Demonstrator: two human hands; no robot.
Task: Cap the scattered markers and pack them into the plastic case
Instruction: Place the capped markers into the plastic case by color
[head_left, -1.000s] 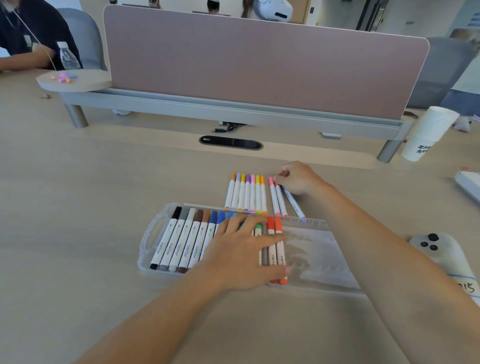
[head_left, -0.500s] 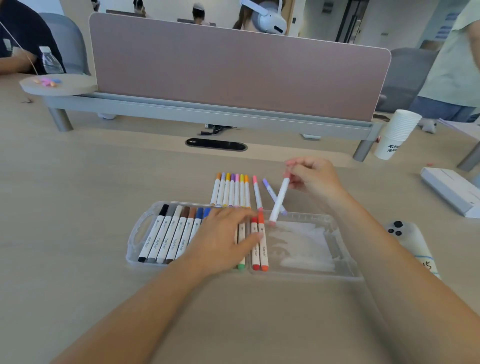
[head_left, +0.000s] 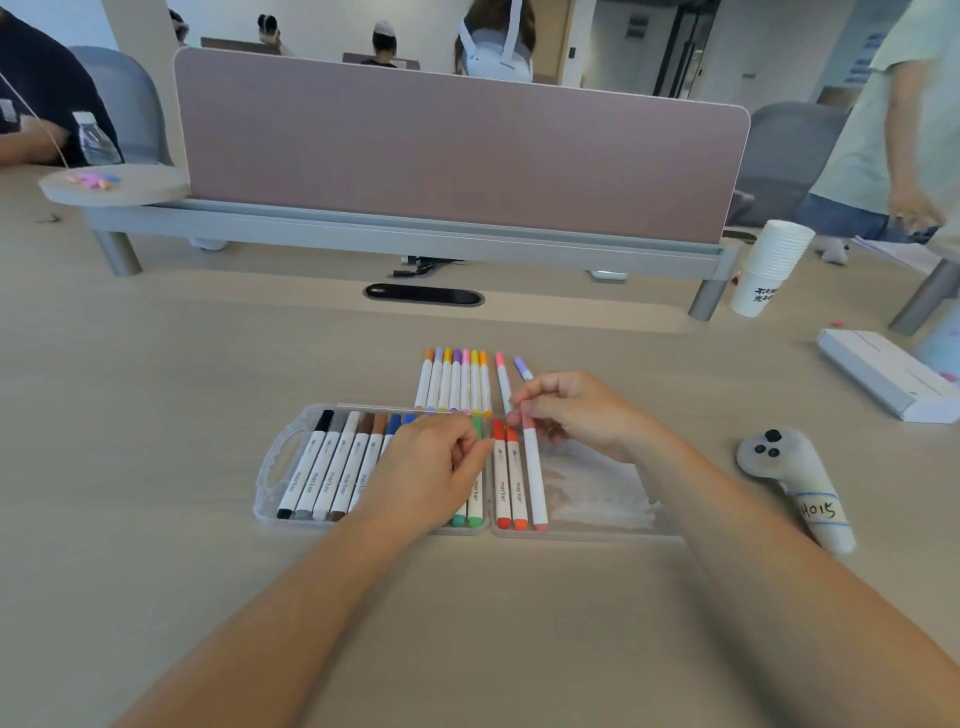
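Note:
A clear plastic case (head_left: 597, 501) lies open on the table, its left half filled with a row of capped markers (head_left: 332, 467) from black to orange. My left hand (head_left: 426, 473) rests on the middle of that row with loosely bent fingers and hides several markers. My right hand (head_left: 576, 415) pinches the upper end of a salmon-pink capped marker (head_left: 535, 478), which lies in the case just right of the orange ones. Behind the case, several capped markers (head_left: 454, 384) lie side by side, with a pink marker (head_left: 503, 382) and a purple marker (head_left: 522, 368) beside them.
A grey controller (head_left: 795, 483) lies right of the case. A stack of paper cups (head_left: 769, 267) and a white box (head_left: 888, 379) sit at the far right, where a person stands. A pink divider panel (head_left: 457, 156) crosses the back of the table.
My right hand picked a marker off the table behind the case, carried it over and laid it in the case beside the orange ones. My left hand's flat fingers have bent.

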